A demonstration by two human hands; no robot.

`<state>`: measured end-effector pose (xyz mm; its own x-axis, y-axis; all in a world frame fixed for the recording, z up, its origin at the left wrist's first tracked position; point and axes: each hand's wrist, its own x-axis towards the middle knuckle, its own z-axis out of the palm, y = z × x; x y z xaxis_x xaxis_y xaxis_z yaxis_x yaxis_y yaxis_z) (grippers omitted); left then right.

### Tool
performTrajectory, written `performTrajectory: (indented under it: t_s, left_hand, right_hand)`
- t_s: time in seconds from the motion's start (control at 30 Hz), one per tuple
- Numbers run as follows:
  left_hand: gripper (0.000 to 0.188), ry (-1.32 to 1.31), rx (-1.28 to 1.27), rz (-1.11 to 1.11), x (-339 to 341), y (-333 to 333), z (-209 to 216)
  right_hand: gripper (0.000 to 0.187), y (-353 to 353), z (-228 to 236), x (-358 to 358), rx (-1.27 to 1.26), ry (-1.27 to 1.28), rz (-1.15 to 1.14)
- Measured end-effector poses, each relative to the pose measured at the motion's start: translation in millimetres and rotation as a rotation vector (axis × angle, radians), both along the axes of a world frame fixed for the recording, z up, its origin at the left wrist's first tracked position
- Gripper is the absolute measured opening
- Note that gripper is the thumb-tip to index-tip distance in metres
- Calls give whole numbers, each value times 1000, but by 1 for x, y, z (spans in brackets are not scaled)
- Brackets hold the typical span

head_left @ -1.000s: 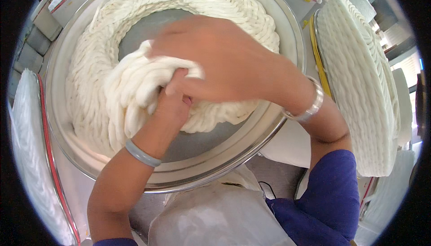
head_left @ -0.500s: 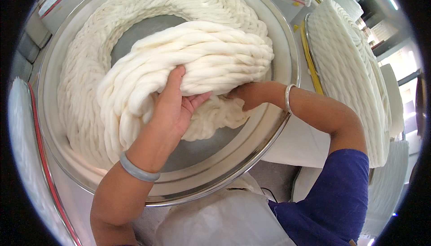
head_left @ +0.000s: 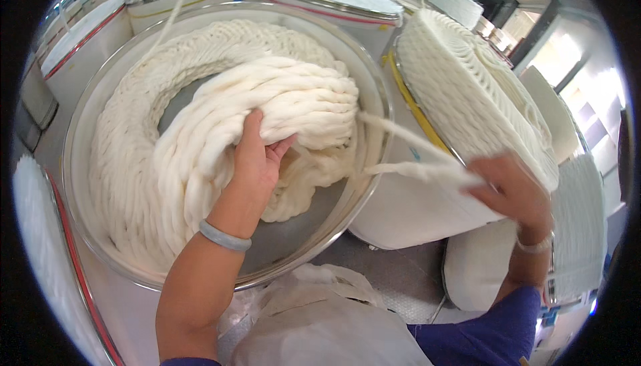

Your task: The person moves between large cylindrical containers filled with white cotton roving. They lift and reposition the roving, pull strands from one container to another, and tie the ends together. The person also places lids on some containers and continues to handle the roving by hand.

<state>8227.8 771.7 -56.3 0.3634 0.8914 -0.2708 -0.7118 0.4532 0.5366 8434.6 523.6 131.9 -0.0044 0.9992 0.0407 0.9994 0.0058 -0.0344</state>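
Coil (head_left: 267,92) in can (head_left: 369,79) prob. soft, easily torn; best cupped broadly, as by L hand (head_left: 259,152), fingers apart. Strand (head_left: 420,170) is clamped in R hand (head_left: 513,189), rt of can.

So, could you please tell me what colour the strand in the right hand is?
The strand is creamy white, best seen in the head view.

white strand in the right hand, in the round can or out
Partly out: the strand stretches from the right hand across the can's rim.

Glare upper right; right hand (head_left: 513,189) blurred; edges bowed
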Motion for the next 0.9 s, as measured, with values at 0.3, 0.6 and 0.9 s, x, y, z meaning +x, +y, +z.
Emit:
performTrajectory:
  t_s: [0.3, 0.6, 0.9]
  left_hand:
    - [56, 154, -74, -265, 12, -16, -31]
    - [57, 1098, 1334, -454, -52, -140, -13]
    - [38, 2035, 1524, 53, -26, -180, -18]
  right_hand:
    - [58, -192, 49, -37, -447, 892, 91]
    - [51, -99, -145, 149, 218, 170, -365]
    - [42, 16, -238, 219, 323, 11, -715]
